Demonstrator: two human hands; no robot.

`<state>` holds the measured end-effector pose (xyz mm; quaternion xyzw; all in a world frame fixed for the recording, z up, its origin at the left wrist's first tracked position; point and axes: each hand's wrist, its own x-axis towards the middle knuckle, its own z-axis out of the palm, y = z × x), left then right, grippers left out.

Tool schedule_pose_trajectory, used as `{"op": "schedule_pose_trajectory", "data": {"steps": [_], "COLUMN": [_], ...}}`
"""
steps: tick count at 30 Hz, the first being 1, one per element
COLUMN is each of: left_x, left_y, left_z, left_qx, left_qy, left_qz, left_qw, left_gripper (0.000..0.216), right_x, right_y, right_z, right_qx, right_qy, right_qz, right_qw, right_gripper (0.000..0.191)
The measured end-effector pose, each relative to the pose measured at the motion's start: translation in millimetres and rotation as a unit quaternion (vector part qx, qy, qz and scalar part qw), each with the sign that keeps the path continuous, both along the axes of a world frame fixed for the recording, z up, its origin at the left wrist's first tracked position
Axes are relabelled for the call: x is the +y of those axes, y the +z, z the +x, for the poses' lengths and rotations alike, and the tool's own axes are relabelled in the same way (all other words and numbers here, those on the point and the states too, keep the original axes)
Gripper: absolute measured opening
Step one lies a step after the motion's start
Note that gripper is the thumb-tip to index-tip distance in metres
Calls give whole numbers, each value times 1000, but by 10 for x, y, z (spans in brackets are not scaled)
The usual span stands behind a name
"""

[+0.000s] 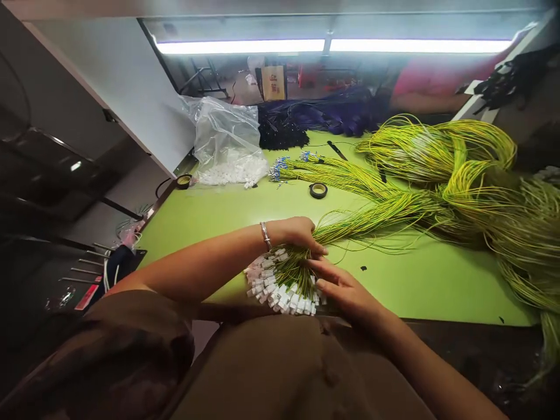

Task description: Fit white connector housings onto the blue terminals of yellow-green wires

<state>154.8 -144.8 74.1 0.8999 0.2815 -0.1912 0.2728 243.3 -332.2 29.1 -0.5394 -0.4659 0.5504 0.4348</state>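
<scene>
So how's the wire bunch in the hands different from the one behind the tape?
The held bunch ends in white plugs, the far bunch in bluish tips. Left hand grips the held bunch, right hand touches it; the far bunch lies alone. Both are yellow-green.

Bare tabletop (210, 216) lies open left of the connector-tipped wire bunch (284, 286) at the front edge, and again to its right. Farther back a tape roll (318, 190), a plastic bag (227, 146) and sprawling yellow-green wire bundles (437, 175) stand in the way, the bundles crowding the whole right side.
</scene>
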Motion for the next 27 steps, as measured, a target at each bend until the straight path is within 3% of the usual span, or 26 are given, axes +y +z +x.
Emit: {"op": "schedule_pose_trajectory", "data": {"steps": [3,5,7,9,12,14,16,18,20,22,25,27], "left_x": [-65,-58,9,119,265,274,186,20,-178,-367,-595,-710], "left_y": [26,46,110,242,536,712,798,762,622,422,117,-41], "left_z": [-59,-105,-140,-164,-185,-196,-212,-249,-329,-471,-792,-1037], "left_qx": [-74,-131,-171,-200,-231,-228,-226,-238,-261,-290,-315,-315], "left_qy": [66,116,137,132,81,18,-53,-97,-88,-66,-49,-57], "left_qz": [-21,-96,-175,-192,-90,25,142,243,317,386,443,429], "left_qw": [995,980,960,952,965,973,962,935,908,873,838,845], "left_gripper": [34,20,16,16,16,17,16,15,22,33,49,49], "right_x": [50,73,84,95,167,288,481,729,980,1179,1335,1362], "right_y": [34,45,33,-5,-60,-37,68,248,457,634,761,762], "right_z": [-34,3,103,253,447,465,376,227,84,-7,-38,-20], "right_qx": [-9,46,110,143,171,206,251,306,378,433,470,471], "right_qy": [4,-15,-63,-137,-184,-150,-105,-73,-129,-190,-268,-277], "right_qz": [38,59,47,3,-54,-61,-14,48,94,83,70,73], "right_qw": [999,997,991,980,966,965,962,948,912,877,838,834], "right_gripper": [52,46,36,27,28,38,46,44,34,22,9,10]}}
